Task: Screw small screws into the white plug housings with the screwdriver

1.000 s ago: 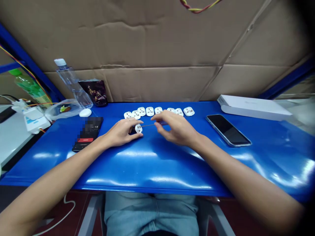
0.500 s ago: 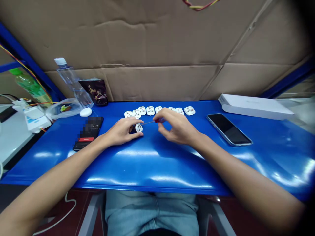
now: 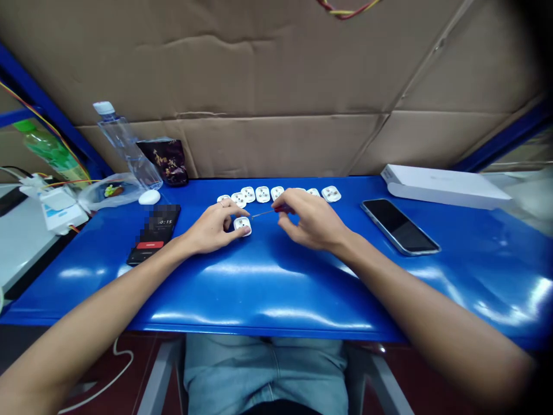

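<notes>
In the head view, we take the row of white pieces (image 3: 262, 194) at the back of the blue table (image 3: 259, 288) as our landmark. Nearer to us than the row, our left hand (image 3: 211, 230) has a single white piece (image 3: 242, 225) by its edges, thumb and fingers closed around it. Our right hand (image 3: 317, 222), also in front of the row, pinches the red handle of a thin-shafted tool (image 3: 263, 214), fingers closed on it; the tip is just beside the single piece (whether it touches, we cannot tell).

For writing, the dark phone (image 3: 155, 233), left of the row and nearer to us, shows digits ending in ":15" above a red bar. Left of the row, the dark pouch (image 3: 166, 161) carries pale characters too small for us to read, and so does the white adapter (image 3: 63, 210) with its blue label, farther left.

As for containers, the clear bottle (image 3: 125, 141) with a white cap leans left of the row, and the plastic bag (image 3: 97, 196) beside it holds something small, yellow-green and brown. To the row's right we see a white box (image 3: 447, 187), its contents hidden, and a second phone (image 3: 400, 226), dark-screened.
</notes>
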Motion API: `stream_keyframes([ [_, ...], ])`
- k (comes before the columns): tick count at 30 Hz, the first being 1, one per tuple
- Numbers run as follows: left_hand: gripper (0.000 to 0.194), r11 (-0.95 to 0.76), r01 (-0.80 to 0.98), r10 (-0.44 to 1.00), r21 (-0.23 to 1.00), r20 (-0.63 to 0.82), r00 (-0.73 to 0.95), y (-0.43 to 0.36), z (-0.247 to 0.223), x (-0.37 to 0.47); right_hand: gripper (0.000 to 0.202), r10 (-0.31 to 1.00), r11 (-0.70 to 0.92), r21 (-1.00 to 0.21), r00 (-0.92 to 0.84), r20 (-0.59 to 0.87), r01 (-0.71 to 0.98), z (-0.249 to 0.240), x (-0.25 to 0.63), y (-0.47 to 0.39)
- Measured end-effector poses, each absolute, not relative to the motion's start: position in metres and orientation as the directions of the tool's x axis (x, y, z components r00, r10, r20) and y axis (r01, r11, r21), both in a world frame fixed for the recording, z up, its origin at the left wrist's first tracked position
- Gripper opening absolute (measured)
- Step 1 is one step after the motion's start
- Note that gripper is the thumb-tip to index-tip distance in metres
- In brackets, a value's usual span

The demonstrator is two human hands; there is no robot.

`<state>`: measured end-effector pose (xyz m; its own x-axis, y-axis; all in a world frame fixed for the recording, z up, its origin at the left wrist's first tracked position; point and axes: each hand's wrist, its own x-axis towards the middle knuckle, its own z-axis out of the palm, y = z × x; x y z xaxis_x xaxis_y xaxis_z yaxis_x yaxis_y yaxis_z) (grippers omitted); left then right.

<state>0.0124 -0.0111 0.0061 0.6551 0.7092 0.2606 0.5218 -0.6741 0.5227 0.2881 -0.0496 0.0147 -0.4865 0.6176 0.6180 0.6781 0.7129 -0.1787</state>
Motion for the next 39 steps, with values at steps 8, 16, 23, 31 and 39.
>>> stream_keyframes([
  [8,0.030,-0.724,0.429,0.657,0.540,0.349,0.669,-0.013,0.008,0.015,0.017,0.645,0.685,-0.182,-0.471,0.601,0.706,0.016,0.287,-0.051],
  [16,0.046,-0.723,0.418,0.642,0.550,0.314,0.699,-0.013,0.005,0.016,0.015,0.627,0.686,-0.161,-0.464,0.626,0.710,0.017,0.286,-0.051],
  [23,0.054,-0.703,0.440,0.656,0.560,0.269,0.705,-0.014,0.005,0.015,0.014,0.621,0.667,-0.187,-0.399,0.675,0.722,0.016,0.287,-0.051],
  [31,0.071,-0.722,0.406,0.609,0.560,0.235,0.758,-0.009,0.010,0.007,0.013,0.562,0.722,-0.185,-0.409,0.719,0.667,0.019,0.287,-0.055],
  [39,0.058,-0.721,0.421,0.579,0.551,0.145,0.802,-0.004,0.015,0.000,0.017,0.550,0.781,-0.165,-0.536,0.641,0.603,0.018,0.284,-0.059],
])
